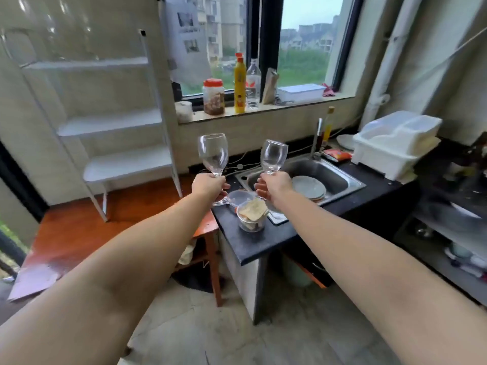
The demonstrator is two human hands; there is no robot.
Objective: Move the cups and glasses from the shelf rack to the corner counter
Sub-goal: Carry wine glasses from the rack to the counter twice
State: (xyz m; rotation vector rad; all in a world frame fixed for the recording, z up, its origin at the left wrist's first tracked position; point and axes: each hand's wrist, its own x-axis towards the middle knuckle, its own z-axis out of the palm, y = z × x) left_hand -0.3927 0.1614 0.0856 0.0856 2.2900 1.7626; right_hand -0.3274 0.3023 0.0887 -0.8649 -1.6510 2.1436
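From the head camera we see both our arms stretched forward, each hand carrying a wine glass upright in the air. Our left hand (pixel 209 186) has its fingers (pixel 223 186) curled tight round the stem of the left glass (pixel 213 154), the bowl standing clear above the fist and the foot showing just below it. Our right hand (pixel 274 184) grips the stem of the right glass (pixel 274 157) the same way; its fingers (pixel 261 187) wrap the stem, and the foot is largely hidden behind the hand. Both glasses hang above the near end of the dark table (pixel 263 242), beside the sink (pixel 340 180), with the white shelf rack (pixel 126 122) well apart to the left. The rack's top shelves are blurred, so we cannot tell what stands there. A plastic tub (pixel 251 216) sits on the table under our hands.
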